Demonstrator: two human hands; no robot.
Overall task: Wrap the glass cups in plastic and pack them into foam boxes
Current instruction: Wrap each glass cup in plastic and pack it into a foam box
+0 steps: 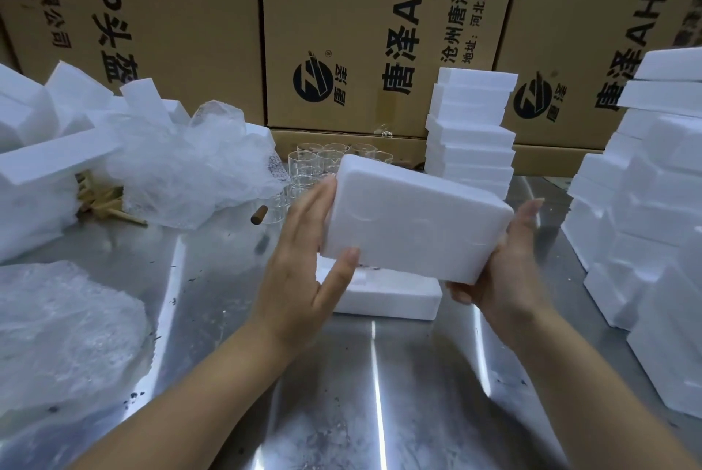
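Note:
I hold a white foam box piece (414,218) tilted in the air above the metal table, its flat outer side facing me. My left hand (304,260) grips its left end with the thumb on the front face. My right hand (505,264) cups its lower right corner from below. Under it on the table lies another foam box half (387,296), mostly hidden. Several clear glass cups (315,161) stand behind the held box, partly covered by it. Crumpled clear plastic wrap (190,173) lies to the left of the cups.
Stacks of foam boxes stand at the back middle (471,135) and along the right (653,203); more foam pieces (38,165) pile at the left. A plastic bag heap (64,336) sits near left. Wooden sticks (102,199) lie under the wrap. Cardboard cartons (361,25) wall the back.

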